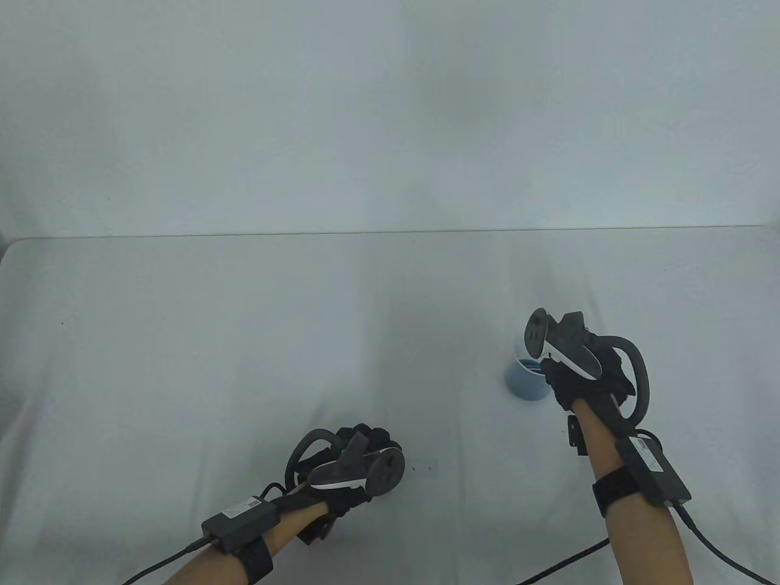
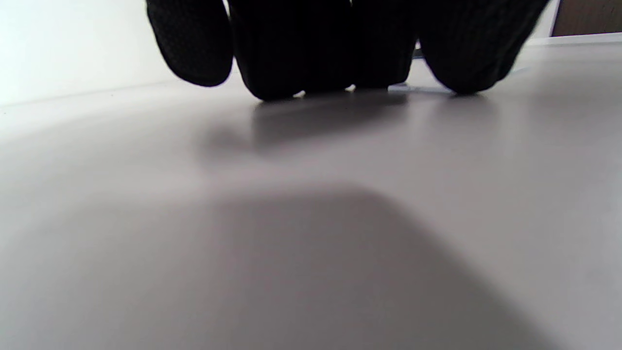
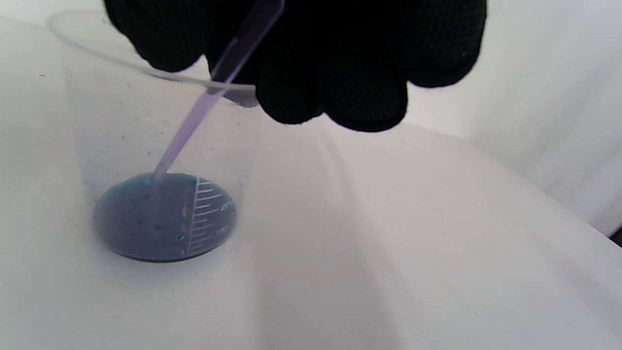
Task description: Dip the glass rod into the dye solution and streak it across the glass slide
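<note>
One clear cup (image 3: 160, 160) holds blue dye (image 3: 155, 218); right hand (image 3: 311, 63) pinches the rod (image 3: 194, 121) dipped in.

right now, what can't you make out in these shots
- Glass slide: left wrist view, only a thin edge past the left hand's fingertips.
- Glass rod top: right wrist view, hidden in the right hand.
- Cup: table view, partly behind the right hand; rod unseen.

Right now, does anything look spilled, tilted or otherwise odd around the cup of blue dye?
No spill shows. The cup stands upright, with tiny blue specks on its wall. The right hand holds the rod slanted, tip in the dye.
</note>
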`<state>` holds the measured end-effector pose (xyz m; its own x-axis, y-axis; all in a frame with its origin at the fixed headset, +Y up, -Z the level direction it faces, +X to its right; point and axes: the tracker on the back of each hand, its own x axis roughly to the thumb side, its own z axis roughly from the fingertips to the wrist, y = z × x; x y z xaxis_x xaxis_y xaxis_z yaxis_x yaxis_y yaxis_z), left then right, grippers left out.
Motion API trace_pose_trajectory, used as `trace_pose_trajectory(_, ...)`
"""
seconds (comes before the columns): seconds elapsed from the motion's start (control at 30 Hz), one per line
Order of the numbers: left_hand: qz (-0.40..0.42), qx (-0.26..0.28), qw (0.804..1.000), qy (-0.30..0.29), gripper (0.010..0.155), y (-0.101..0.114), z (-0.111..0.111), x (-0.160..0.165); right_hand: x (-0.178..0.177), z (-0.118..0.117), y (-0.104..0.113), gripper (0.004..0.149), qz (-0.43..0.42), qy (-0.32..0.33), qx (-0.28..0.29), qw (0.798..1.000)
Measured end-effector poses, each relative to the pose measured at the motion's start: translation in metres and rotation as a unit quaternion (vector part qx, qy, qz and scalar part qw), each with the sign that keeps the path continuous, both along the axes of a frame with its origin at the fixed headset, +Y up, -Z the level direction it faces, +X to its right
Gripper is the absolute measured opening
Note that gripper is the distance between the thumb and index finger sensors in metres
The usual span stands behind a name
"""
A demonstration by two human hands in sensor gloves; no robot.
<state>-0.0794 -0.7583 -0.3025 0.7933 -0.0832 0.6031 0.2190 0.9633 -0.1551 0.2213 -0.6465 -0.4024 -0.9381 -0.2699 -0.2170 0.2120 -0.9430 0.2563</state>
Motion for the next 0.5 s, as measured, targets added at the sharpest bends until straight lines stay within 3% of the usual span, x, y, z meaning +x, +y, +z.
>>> trace_pose_trajectory(0.17, 0.042, -0.020, 0.999, 0.024, 0.069, 0.018, -0.007, -0.010, -0.002, 0.019, 0.039, 0.063, 0.005, 0.022, 0.051, 0.998)
trace_pose_trajectory(0.33, 0.121, 0.038, 0.991, 0.048, 0.078, 0.076, -0.011, -0.032, -0.016, 0.060, 0.083, 0.074, -0.096, 0.098, 0.129, 0.982)
trace_pose_trajectory(0.5, 0.179, 0.113, 0.976, 0.056, 0.083, 0.126, 0.001, -0.059, -0.037, 0.094, 0.081, 0.080, -0.191, 0.175, 0.167, 0.951)
